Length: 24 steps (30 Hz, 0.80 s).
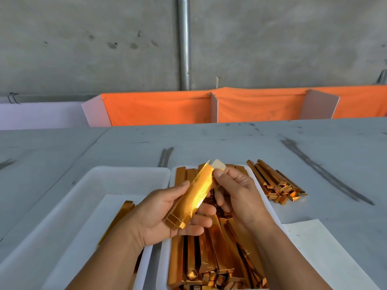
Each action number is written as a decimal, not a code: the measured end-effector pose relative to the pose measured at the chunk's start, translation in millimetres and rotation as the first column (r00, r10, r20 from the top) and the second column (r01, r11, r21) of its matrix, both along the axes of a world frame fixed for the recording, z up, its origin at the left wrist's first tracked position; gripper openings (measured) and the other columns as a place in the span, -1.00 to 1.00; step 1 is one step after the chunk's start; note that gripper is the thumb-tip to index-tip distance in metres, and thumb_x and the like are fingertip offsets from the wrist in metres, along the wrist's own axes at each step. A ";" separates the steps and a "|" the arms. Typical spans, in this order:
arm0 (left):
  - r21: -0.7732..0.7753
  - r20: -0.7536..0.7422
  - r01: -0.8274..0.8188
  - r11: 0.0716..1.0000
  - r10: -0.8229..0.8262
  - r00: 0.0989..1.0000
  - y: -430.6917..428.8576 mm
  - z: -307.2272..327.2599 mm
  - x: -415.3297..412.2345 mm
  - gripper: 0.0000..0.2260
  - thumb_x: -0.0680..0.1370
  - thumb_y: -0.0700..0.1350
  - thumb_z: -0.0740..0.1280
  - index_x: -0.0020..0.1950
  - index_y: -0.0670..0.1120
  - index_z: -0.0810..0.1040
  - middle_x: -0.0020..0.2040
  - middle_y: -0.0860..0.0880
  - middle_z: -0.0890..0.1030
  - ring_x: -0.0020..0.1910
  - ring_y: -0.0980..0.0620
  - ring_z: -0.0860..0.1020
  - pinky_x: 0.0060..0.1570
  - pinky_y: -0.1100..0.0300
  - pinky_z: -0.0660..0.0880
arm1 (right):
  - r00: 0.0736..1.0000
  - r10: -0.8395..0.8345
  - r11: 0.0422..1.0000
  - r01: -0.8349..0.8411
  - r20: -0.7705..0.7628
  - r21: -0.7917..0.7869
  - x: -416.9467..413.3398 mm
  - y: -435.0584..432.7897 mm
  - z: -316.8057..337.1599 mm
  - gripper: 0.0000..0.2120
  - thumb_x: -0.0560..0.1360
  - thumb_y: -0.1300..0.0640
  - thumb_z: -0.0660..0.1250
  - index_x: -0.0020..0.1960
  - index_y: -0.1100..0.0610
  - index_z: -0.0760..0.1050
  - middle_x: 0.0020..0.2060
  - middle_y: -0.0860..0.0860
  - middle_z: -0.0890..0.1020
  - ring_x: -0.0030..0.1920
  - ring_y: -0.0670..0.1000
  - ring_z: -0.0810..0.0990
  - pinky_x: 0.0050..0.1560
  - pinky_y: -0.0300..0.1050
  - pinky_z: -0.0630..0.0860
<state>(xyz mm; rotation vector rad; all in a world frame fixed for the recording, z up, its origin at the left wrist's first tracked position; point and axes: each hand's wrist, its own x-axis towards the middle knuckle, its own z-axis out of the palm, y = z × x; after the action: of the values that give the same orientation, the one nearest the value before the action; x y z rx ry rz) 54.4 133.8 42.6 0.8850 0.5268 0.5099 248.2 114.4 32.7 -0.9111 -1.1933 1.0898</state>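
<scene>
left hand cupped (palm up), right hand pinching

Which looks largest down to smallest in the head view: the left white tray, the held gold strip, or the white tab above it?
1. left white tray
2. gold strip, despite being nearer the camera
3. white tab

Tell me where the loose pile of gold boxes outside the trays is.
Head view: the loose pile lies on the grey table, just right of the full tray's far end, beyond the right hand.
</scene>
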 end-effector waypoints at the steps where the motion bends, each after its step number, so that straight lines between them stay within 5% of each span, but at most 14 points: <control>1: -0.003 0.021 0.022 1.000 -0.022 1.000 0.8 -0.6 -2.1 -0.56 0.58 0.11 0.29 0.31 -0.18 0.54 0.12 -0.28 0.60 -0.07 -0.15 0.65 -0.16 0.06 0.61 | 1.000 0.021 1.000 -0.021 0.003 0.012 -0.3 0.1 -0.1 -0.63 0.50 -0.13 0.36 -0.10 0.21 0.59 -0.38 0.30 0.51 -0.52 -0.02 0.35 -0.52 -0.20 0.27; 5: 0.241 -0.050 -0.146 0.960 0.162 0.986 2.9 -2.7 -0.8 -0.58 0.48 0.13 0.44 0.22 -0.11 0.61 0.02 -0.18 0.64 -0.18 0.00 0.62 -0.23 0.18 0.58 | 0.999 0.031 0.999 -0.031 -0.021 0.038 -2.1 -0.4 0.6 -0.76 0.49 -0.12 0.39 -0.05 0.04 0.65 -0.24 0.09 0.67 -0.50 -0.07 0.45 -0.55 -0.25 0.33; 8: 0.485 -0.110 -0.286 0.827 0.382 0.918 1.7 -4.3 7.0 -0.60 0.40 0.17 0.43 0.15 0.02 0.65 -0.04 -0.09 0.67 -0.21 0.02 0.63 -0.23 0.23 0.56 | 0.999 0.024 1.000 -0.024 -0.037 -0.005 -2.6 -0.7 1.4 -0.67 0.39 -0.19 0.43 0.05 -0.03 0.66 -0.18 0.05 0.68 -0.49 -0.07 0.48 -0.53 -0.24 0.36; 11: 0.674 -0.167 -0.238 0.699 0.458 0.873 -1.2 -6.3 10.4 -0.60 0.38 0.21 0.42 0.18 0.13 0.58 -0.05 -0.02 0.69 -0.21 -0.02 0.66 -0.23 0.23 0.57 | 0.999 0.051 0.999 -0.051 -0.018 -0.017 -2.5 -0.4 1.0 -0.68 0.40 -0.12 0.45 0.10 -0.01 0.64 -0.23 0.08 0.64 -0.48 -0.06 0.47 -0.53 -0.24 0.36; 14: 0.746 -0.192 -0.182 0.641 0.468 0.863 -3.1 -8.3 11.4 -0.67 0.45 0.22 0.39 0.18 0.19 0.56 -0.06 0.01 0.68 -0.19 -0.02 0.67 -0.22 0.23 0.57 | 0.998 0.048 0.997 -0.051 -0.041 -0.061 -1.7 0.4 0.6 -0.58 0.39 -0.06 0.47 0.22 0.02 0.59 -0.27 0.11 0.59 -0.49 -0.04 0.45 -0.53 -0.24 0.34; 18: 0.821 -0.184 -0.167 0.546 0.530 0.828 -5.1 -11.0 11.4 -0.66 0.39 0.27 0.32 0.15 0.31 0.54 -0.04 0.12 0.65 -0.06 0.08 0.66 -0.17 0.25 0.56 | 0.995 0.100 0.994 -0.101 -0.023 -0.036 -2.6 0.3 0.5 -0.77 0.42 0.02 0.46 0.06 0.04 0.66 -0.21 0.11 0.62 -0.45 -0.06 0.48 -0.55 -0.27 0.35; 24: 0.889 -0.184 -0.134 0.438 0.608 0.772 -5.6 -12.5 12.1 -0.68 0.45 0.33 0.31 0.15 0.30 0.53 -0.05 0.21 0.64 -0.01 0.18 0.62 -0.07 0.21 0.57 | 0.990 0.136 0.991 -0.137 -0.041 -0.011 -2.4 -1.9 2.2 -0.74 0.41 0.04 0.48 0.05 0.11 0.63 -0.28 0.01 0.64 -0.47 -0.09 0.50 -0.56 -0.30 0.38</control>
<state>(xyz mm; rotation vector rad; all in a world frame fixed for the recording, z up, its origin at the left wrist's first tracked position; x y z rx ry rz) 66.5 128.2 30.1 1.9136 1.0058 1.0367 245.8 112.5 34.8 -0.8244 -1.2303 1.2218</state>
